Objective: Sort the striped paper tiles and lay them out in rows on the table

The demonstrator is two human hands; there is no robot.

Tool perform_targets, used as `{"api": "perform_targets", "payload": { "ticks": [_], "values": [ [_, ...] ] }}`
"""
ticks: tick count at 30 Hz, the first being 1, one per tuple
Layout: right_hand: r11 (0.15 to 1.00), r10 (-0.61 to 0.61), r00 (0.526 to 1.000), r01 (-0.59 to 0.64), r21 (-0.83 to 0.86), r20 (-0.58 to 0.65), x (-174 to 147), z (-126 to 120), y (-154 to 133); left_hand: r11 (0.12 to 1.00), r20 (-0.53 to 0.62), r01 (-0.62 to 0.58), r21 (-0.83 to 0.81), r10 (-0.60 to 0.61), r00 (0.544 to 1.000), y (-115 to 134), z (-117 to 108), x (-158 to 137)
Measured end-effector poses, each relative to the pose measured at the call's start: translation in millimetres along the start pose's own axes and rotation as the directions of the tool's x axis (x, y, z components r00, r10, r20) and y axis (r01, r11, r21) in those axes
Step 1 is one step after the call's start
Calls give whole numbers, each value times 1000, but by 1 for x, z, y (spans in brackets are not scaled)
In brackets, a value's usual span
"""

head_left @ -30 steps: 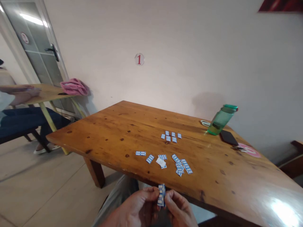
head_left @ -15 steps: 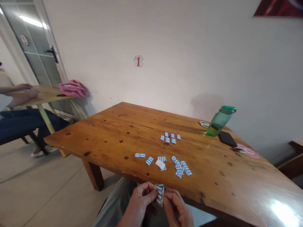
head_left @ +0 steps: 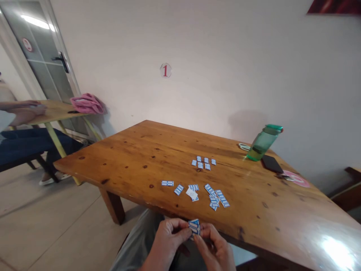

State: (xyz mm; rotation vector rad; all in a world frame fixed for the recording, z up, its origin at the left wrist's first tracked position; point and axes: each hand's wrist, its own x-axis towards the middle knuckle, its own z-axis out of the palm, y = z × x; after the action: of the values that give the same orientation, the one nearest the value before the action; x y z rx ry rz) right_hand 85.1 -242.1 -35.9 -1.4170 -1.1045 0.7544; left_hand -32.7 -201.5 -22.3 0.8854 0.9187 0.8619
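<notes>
Work apparently part done: a printed strip (head_left: 194, 226) is pinched between left hand (head_left: 167, 241) and right hand (head_left: 216, 246); beyond the grip, longer strips (head_left: 222, 198) are left overlapping, and farther, small pieces (head_left: 200, 165) are laid out.

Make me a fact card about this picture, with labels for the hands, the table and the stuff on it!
Left hand: grip on a blue-and-white piece
Right hand: grip on the same piece, other side
Table: brown wood
Near edge: blue-and-white strips, some overlapping, plus a white scrap
Farther back: group of small striped pieces
Picture's right: green bottle, dark flat object
Wall sign: red 1
</notes>
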Motion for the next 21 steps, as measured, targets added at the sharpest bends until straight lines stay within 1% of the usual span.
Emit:
{"api": "perform_targets", "payload": {
  "ticks": [2,5,9,11,13,15,17,21],
  "values": [
    [998,35,999,-36,58,15,0,0,-6,1000,-4,2,-15,-2,1000,1,0,0],
    [976,101,994,-109,189,53,1,-2,-14,999,-18,10,-47,-11,1000,3,1,-1],
    [922,186,965,-236,306,184,3,-7,-18,992,2,54,-117,-54,999,11,3,-6],
    [893,217,955,-278,354,203,3,-8,-16,983,2,74,-170,-75,997,14,4,-8],
    [868,236,955,-290,403,180,3,-8,-15,973,0,89,-215,-91,996,15,4,-9],
    [861,247,956,-290,417,156,3,-8,-14,967,-1,98,-234,-101,995,16,4,-10],
    [875,240,964,-267,405,118,3,-9,-14,965,-5,112,-236,-116,993,15,3,-10],
    [916,189,982,-184,358,22,1,-10,-14,970,-22,131,-206,-139,990,15,4,-10]
  ]
}}
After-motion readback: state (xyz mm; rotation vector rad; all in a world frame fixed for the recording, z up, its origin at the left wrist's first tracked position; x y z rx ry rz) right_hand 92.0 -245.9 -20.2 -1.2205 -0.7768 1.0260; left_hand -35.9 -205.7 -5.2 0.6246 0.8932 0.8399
